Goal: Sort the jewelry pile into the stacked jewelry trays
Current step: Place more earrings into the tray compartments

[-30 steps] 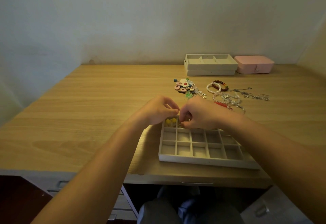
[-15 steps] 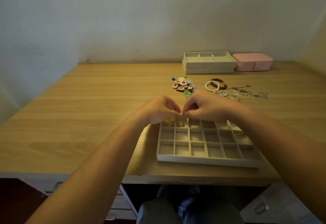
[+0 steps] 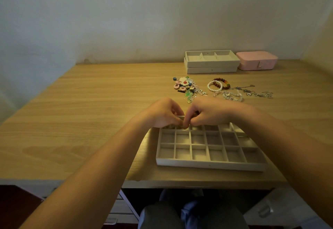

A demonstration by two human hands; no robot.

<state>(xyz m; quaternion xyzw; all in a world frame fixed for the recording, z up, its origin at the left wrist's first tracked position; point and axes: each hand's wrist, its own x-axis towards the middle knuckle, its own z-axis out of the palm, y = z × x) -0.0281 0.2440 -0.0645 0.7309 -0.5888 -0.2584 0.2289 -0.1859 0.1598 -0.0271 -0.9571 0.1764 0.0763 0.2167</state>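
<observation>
Barely begun: left hand (image 3: 163,114) and right hand (image 3: 209,114) fingers pinch 1 small piece (image 3: 184,127) over the tray (image 3: 209,164); jewelry pile (image 3: 189,88) largely unsorted.

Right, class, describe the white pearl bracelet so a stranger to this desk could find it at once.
At the back of the wooden desk sit two pale stacked trays. In the jewelry scattered just in front of them, the white pearl bracelet lies against a dark red bead bracelet. It is the only ring of plain white round beads; silver chains trail away to its right.
</observation>
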